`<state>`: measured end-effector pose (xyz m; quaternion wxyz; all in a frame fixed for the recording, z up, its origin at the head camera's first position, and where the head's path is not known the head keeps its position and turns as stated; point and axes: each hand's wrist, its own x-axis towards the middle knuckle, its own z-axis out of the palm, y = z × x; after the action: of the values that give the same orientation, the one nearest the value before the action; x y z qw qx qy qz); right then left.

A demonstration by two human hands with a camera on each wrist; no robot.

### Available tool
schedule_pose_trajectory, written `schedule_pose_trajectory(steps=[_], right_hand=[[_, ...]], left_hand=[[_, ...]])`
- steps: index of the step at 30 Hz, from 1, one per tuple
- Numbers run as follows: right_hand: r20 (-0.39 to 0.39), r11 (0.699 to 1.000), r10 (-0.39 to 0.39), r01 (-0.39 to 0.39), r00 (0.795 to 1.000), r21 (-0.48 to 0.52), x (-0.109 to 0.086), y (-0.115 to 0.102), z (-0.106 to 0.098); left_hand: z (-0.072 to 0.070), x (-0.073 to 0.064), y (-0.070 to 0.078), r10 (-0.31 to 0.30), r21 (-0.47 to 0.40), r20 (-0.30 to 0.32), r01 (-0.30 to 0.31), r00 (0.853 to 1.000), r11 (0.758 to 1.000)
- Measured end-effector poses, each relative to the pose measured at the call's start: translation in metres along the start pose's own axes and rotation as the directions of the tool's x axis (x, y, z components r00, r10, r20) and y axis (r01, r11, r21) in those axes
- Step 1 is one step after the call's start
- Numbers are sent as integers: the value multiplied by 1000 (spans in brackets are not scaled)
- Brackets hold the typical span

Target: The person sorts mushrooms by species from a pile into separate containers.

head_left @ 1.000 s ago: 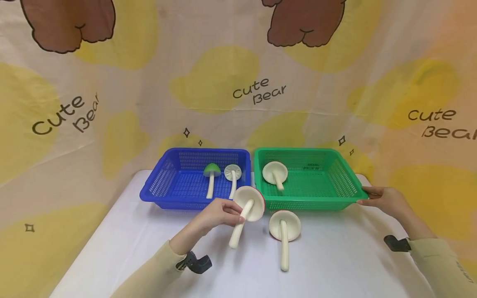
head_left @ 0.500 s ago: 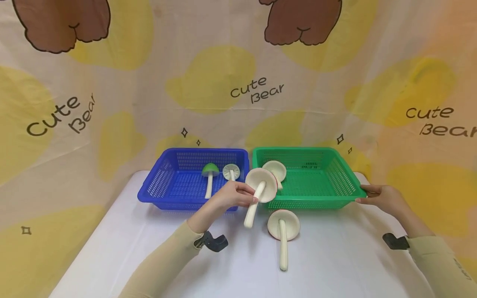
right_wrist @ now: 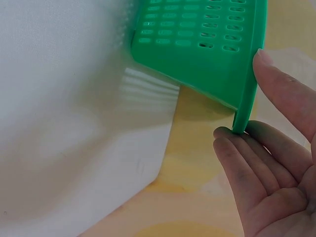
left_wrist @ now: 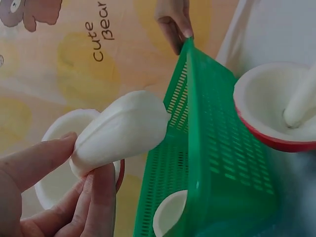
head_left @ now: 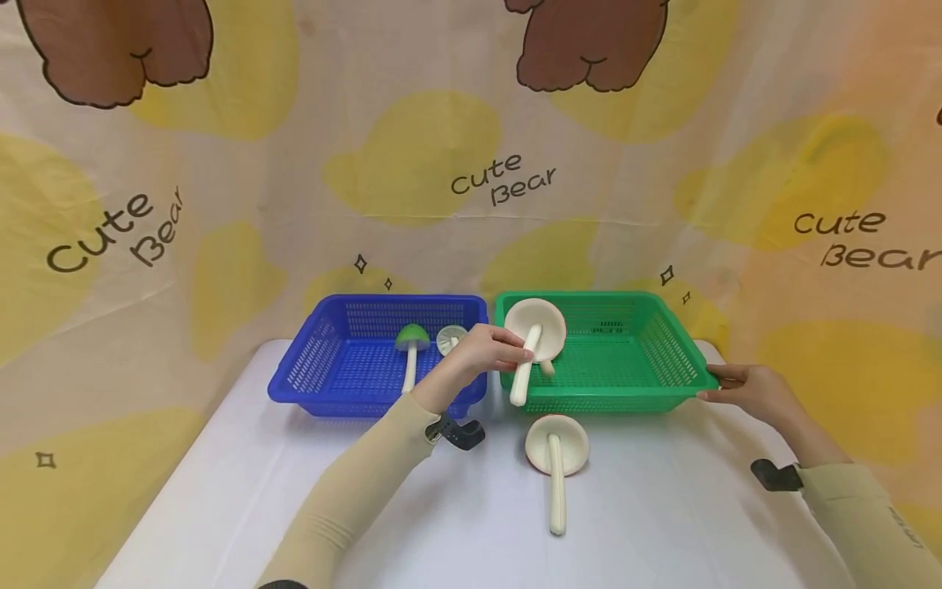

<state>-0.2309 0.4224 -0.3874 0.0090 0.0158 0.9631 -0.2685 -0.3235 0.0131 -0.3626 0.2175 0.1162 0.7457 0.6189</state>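
Observation:
Over the left end of the green basket [head_left: 611, 394], my left hand [head_left: 489, 350] pinches a toy mushroom [head_left: 524, 378] by its white stem, with the pale underside of the cap facing me. Behind it, partly hidden, another mushroom [head_left: 548, 369] lies in the green basket. My right hand [head_left: 752, 394] grips the basket's near right corner; the right wrist view has the thumb [right_wrist: 284, 89] on the outer rim and the fingertips under its edge. A red-edged mushroom [head_left: 557, 483] lies on the white table in front of the basket, stem pointing toward me.
To the left, a blue basket [head_left: 309, 401] stands beside the green one. In it lie a green-capped mushroom [head_left: 413, 335] and a pale-capped one [head_left: 446, 337], partly behind my left hand. A printed cloth [head_left: 412, 147] hangs behind the table [head_left: 633, 507].
My left hand has carried the mushroom up and to the right, from in front of the baskets to over the green basket. The right hand keeps its hold on the corner.

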Motion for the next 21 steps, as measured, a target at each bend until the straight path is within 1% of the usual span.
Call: schedule_pose_trajectory(steps=[6, 9, 12, 16, 19, 21], right_hand=[[0, 1000, -1, 1, 1000, 7, 1, 1, 0], [-4, 1000, -7, 7, 1000, 4, 2, 2, 0], [-5, 1000, -12, 12, 1000, 5, 3, 3, 0], [7, 1000, -7, 7, 1000, 16, 3, 3, 0], [8, 1000, 2, -2, 1000, 15, 2, 4, 0], [8, 1000, 6, -7, 1000, 17, 2, 4, 0]], left_hand=[[9, 26, 10, -23, -53, -12, 22, 1000, 998], [13, 38, 13, -41, -109, -14, 40, 999, 993], [17, 49, 14, -73, -157, -9, 70, 997, 985], [21, 60, 14, -88, -182, -12, 84, 996, 980], [25, 67, 14, -91, -199, -30, 84, 995, 976], [28, 70, 14, -104, -213, -45, 93, 994, 973]])
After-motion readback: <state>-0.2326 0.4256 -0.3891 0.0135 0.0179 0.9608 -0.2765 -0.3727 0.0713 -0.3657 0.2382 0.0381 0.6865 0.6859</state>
